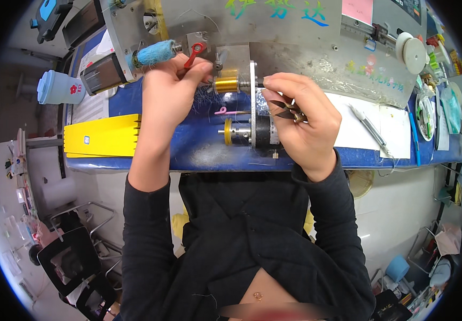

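My left hand (168, 92) reaches up to the machine, its thumb and fingers pinched beside the left end of a coil of gold-coloured wire (226, 84). What it holds, if anything, is too fine to make out. A red lever (195, 52) stands just above those fingertips. My right hand (307, 120) has small dark snips (287, 110) tucked in the palm, blades pointing left. Its thumb and index finger meet at the right side of an upright metal plate (253, 104), level with the coil. Below the coil, a motor (267, 131) is fixed to that plate.
A spool wound with light-blue thread (155, 52) sits above my left hand. Left lies a yellow box (102, 136), with a light-blue cup (60, 88) beyond. A pink-handled tool (222, 112) lies under the coil. On the right, a white pen-like tool (369, 128) rests on paper, beside a blue pen (414, 138).
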### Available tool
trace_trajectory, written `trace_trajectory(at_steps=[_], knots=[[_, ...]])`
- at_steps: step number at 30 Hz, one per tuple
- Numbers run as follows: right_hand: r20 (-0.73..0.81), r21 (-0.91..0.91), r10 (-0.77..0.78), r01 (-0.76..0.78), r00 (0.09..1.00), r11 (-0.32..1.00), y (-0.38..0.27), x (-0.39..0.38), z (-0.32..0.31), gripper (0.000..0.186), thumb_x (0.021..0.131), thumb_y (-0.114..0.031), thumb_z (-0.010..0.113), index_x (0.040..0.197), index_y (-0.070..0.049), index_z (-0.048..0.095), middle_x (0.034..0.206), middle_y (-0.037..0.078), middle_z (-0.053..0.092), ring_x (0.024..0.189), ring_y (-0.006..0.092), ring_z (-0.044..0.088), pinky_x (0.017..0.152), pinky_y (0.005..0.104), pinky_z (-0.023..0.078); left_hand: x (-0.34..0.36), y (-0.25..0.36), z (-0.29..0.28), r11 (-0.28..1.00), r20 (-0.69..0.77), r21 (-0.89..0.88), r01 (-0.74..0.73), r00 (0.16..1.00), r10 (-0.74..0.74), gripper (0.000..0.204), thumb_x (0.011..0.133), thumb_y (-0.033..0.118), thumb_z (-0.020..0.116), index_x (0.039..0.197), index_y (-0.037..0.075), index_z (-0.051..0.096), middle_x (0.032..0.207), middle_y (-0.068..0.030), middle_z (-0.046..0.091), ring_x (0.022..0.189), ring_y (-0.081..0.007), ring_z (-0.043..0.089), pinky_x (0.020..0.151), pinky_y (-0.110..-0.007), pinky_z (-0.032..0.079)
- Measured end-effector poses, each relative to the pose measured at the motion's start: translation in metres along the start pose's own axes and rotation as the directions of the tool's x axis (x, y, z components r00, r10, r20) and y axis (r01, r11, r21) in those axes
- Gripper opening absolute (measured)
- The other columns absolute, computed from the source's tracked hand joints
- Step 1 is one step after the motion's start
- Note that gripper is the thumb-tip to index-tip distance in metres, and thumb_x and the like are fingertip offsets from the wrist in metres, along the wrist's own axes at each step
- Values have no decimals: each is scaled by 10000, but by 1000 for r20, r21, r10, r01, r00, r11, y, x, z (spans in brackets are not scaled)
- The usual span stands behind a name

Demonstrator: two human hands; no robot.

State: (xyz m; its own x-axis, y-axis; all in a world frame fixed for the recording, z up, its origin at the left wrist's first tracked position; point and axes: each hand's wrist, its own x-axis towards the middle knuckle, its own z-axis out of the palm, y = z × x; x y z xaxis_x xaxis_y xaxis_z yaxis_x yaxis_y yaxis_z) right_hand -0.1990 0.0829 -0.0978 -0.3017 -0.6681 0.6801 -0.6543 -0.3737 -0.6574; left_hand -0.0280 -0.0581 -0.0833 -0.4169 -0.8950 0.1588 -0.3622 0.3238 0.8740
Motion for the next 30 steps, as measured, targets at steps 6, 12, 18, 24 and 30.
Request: trace_trajectory(at_steps=[6, 12, 18, 24, 30], knots=[[-17, 15, 4, -3, 1000, 1000, 0, -1, -1, 194, 828, 74, 760, 1008, 18, 718, 996, 135, 728, 859, 181, 701, 725, 263, 557, -19, -6, -9, 878, -92, 472, -80, 986, 139, 97, 829, 82, 755, 917, 49, 729, 859, -120, 710, 898, -309, 676, 806, -397, 515], [-78, 59, 64, -60, 995, 996, -1, 0, 1, 279, 721, 147, 716, 965, 11, 704, 931, 134, 715, 815, 244, 707, 722, 311, 564, -44, -7, -27, 770, -89, 577, -273, 916, 392, 210, 825, 96, 775, 1020, 41, 718, 986, -119, 708, 937, -303, 625, 863, -389, 474], [-101, 80, 226, -218, 969, 973, 0, -9, -6, 210, 818, 75, 746, 1008, -10, 719, 944, 95, 727, 769, 149, 661, 695, 255, 523, -72, -7, -21, 917, -158, 359, -174, 957, 243, 242, 894, 74, 747, 1113, -9, 687, 1040, -88, 680, 829, -144, 590, 749, -266, 475], [-187, -72, 302, -320, 935, 945, 2, -32, -29, 191, 836, 38, 761, 1016, -12, 719, 902, 70, 712, 718, 118, 600, 671, 237, 488, -98, -8, -27, 1000, -11, 14, 9, 1000, -9, 367, 845, 81, 783, 1168, -27, 646, 1046, -81, 667, 857, -148, 583, 781, -251, 477], [-225, -204, 444, -487, 868, 849, 10, -53, -53, 173, 868, -8, 749, 1038, -4, 721, 913, 59, 718, 737, 110, 578, 677, 234, 478, -109, -13, -31, 845, 329, 405, -349, 918, 221, 807, 673, 382, 901, 1303, 13, 559, 1263, -170, 570, 1119, -352, 530, 982, -430, 433]])
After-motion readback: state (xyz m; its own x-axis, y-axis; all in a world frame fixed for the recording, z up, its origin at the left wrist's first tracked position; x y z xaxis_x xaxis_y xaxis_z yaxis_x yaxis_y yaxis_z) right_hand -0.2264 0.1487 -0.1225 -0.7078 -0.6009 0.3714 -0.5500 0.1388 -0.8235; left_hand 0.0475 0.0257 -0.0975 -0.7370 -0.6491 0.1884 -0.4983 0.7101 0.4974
